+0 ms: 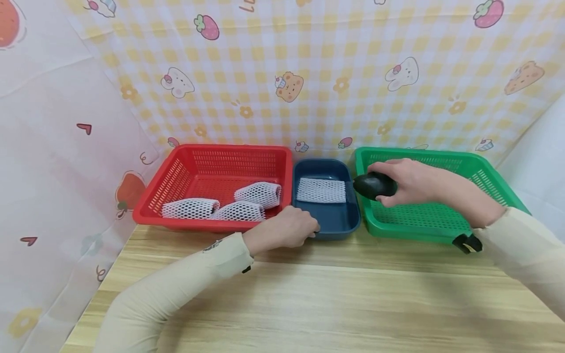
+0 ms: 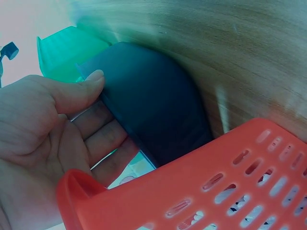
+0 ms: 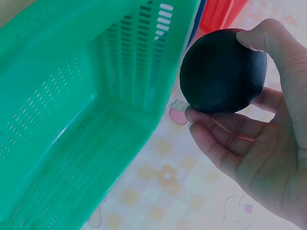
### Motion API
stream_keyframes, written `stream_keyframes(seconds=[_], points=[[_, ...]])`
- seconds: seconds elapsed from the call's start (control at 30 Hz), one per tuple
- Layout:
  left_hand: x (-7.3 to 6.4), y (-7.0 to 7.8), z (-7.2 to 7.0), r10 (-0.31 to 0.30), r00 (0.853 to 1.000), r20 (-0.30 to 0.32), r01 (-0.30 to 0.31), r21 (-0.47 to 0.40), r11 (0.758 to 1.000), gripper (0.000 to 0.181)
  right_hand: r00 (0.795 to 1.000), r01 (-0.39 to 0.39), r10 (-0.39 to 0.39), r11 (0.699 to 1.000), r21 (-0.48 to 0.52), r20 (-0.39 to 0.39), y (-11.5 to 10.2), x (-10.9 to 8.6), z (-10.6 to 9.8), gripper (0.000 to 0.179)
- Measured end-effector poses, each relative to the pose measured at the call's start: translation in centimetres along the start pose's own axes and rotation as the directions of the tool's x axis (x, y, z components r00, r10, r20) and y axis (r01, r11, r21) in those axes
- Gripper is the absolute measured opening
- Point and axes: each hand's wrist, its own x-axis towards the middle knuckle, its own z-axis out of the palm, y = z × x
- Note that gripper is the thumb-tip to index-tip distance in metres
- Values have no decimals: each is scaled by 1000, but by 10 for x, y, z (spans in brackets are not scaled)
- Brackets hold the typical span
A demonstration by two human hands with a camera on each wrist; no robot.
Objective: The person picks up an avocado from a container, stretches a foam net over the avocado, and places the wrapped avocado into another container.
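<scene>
My right hand (image 1: 408, 179) grips a dark, egg-shaped avocado (image 1: 374, 186) above the left side of the green basket (image 1: 415, 234). In the right wrist view the avocado (image 3: 223, 72) shows its rounded end, thumb on one side and fingertips on the other. With thumb and fingers my left hand (image 1: 289, 228) pinches the near left rim of a small dark blue tray (image 1: 331, 223). Inside that tray a flat white foam net sleeve (image 1: 321, 190) lies toward the back. The left wrist view shows the tray's outer wall (image 2: 148, 96) beside the thumb.
A red basket (image 1: 212, 225) stands left of the tray and holds three white foam net sleeves (image 1: 190, 208), bulging, with something dark inside. The three containers stand side by side on a wooden table (image 1: 318, 304), before a checked cloth (image 1: 318, 117).
</scene>
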Motion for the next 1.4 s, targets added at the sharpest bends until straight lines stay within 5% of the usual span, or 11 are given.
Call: stream_keyframes(seconds=[0.43,0.73,1.4], points=[[-1,-2,1,9,1000,-17,-9,0,1000,28,999,-5,5,1000,-24,36,-40,-2,10,50],[-2,-2,2,17,999,-29,-17,-21,1000,27,995,86,-83,996,-36,61,-63,-7,24,55],[-1,-2,1,5,1000,-20,-5,-8,1000,26,955,100,-82,994,-48,285,-96,-11,71,62]])
